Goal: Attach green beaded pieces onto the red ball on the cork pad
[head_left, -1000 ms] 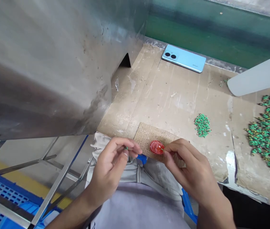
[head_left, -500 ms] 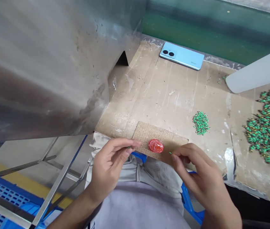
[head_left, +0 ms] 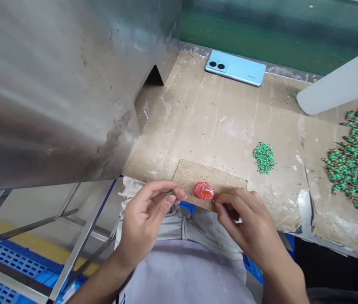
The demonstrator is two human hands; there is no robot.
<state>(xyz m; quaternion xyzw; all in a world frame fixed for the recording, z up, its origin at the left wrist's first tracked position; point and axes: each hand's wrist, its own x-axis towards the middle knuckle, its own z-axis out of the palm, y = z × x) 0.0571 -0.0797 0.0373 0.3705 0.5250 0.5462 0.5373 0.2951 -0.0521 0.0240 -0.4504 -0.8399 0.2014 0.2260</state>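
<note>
Green and tiny, a bead (head_left: 170, 192) sits pinched in my left grip (head_left: 147, 219); finger and thumb are shut on it, low in the middle of the frame. My right grip (head_left: 248, 223) is shut too, with its tips together on a thin sliver (head_left: 213, 201); it is so small that I cannot tell just what it is. Between my two grips lies a shiny red round piece (head_left: 203, 191), on a rough brown cork board (head_left: 191, 177); the sliver is just beside the red piece. I seem to be at fine finger work; the next move calls for a slow, steady pinch, as bits this small slip with ease. A small pile of green bits (head_left: 264, 157) lies right of centre on the worktop (head_left: 216, 114); a big heap of green bits (head_left: 356, 169) fills the right edge. A pale blue phone (head_left: 235, 67) lies at the top; a steel hood (head_left: 55, 93) fills the upper left.
</note>
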